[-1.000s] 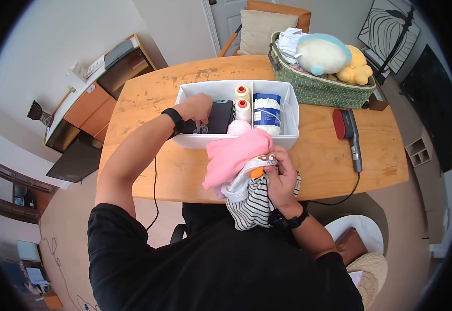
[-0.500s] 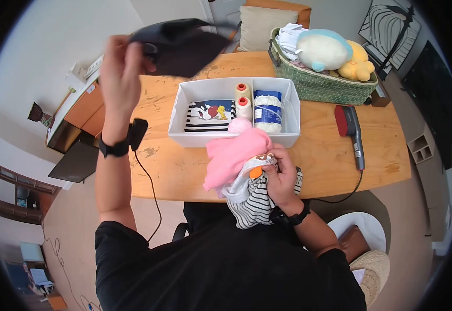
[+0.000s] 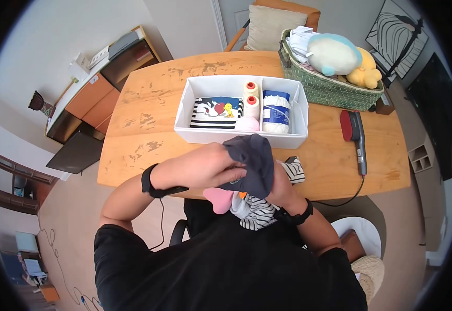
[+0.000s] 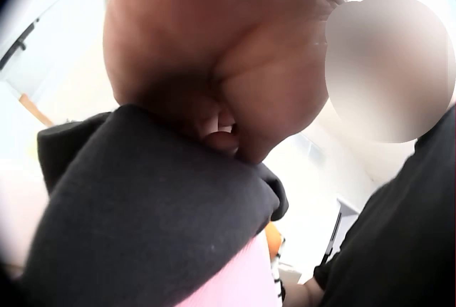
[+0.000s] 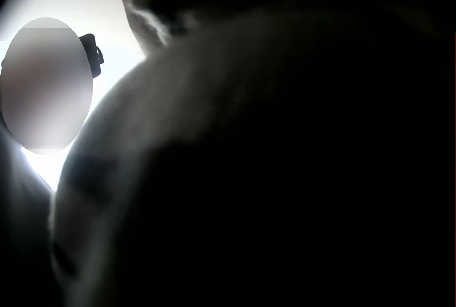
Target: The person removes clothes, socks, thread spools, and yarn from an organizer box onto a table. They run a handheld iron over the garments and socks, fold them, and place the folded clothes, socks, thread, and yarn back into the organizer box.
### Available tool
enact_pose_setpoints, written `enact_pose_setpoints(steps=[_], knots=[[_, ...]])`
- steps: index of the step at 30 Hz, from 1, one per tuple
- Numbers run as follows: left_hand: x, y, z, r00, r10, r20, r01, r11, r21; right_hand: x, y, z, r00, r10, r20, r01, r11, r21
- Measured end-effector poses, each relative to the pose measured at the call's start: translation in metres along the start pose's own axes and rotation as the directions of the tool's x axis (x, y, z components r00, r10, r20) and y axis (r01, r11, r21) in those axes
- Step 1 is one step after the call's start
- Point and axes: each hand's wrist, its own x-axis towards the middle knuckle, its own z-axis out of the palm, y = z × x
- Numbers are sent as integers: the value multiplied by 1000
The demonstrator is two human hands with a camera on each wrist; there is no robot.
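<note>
Over the table's front edge, my left hand [image 3: 210, 166] grips a dark grey folded garment [image 3: 254, 160]; in the left wrist view the thumb and fingers pinch the edge of this dark cloth [image 4: 157, 207]. My right hand [image 3: 282, 187] holds a bundle of clothes against my body, its fingers mostly hidden behind the dark garment. In that bundle are a pink garment [image 3: 219, 201], a white one [image 3: 240, 207] and a black-and-white striped one [image 3: 259, 217]. The dark garment lies over the top of the bundle. Dark, blurred cloth fills most of the right wrist view.
A white divided box [image 3: 241, 139] holds a folded cartoon shirt [image 3: 215, 111], two thread cones [image 3: 252, 106], a pink ball [image 3: 246, 124] and white yarn [image 3: 276, 115]. Right of it are a green basket [image 3: 329, 90] with plush toys and a corded handheld steamer [image 3: 359, 140].
My left hand has lifted the dark garment out of the box's left section, up to the left, then down onto the bundle. The cartoon shirt beneath is now uncovered. My right hand keeps its hold.
</note>
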Motion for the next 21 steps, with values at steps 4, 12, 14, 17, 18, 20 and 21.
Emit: enact_pose_setpoints(steps=[4, 12, 14, 17, 18, 20, 21], knots=[[18, -9, -16, 984, -99, 151, 117, 986, -116, -6, -2, -5, 973, 229, 16, -229, 973, 5], [73, -131, -89, 909, -413, -64, 407, 909, -86, -39, 19, 2, 880, 170, -443, -100, 979, 178], [84, -174, -83, 798, -589, 127, 496, 762, 416, -41, 18, 2, 851, 143, -506, -88, 987, 131], [90, -221, -58, 733, -597, 327, 312, 722, 618, -59, 37, 0, 799, 117, -591, -100, 993, 60], [91, -232, -53, 731, -596, 332, 308, 723, 619, -70, 51, 1, 792, 131, -596, -96, 991, 91], [91, -246, -42, 771, -544, 332, 274, 753, 598, -86, 71, 1, 783, 153, -603, -97, 987, 125], [91, -252, -37, 789, -517, 333, 255, 768, 587, -92, 78, 1, 766, 182, -616, -120, 983, 142]])
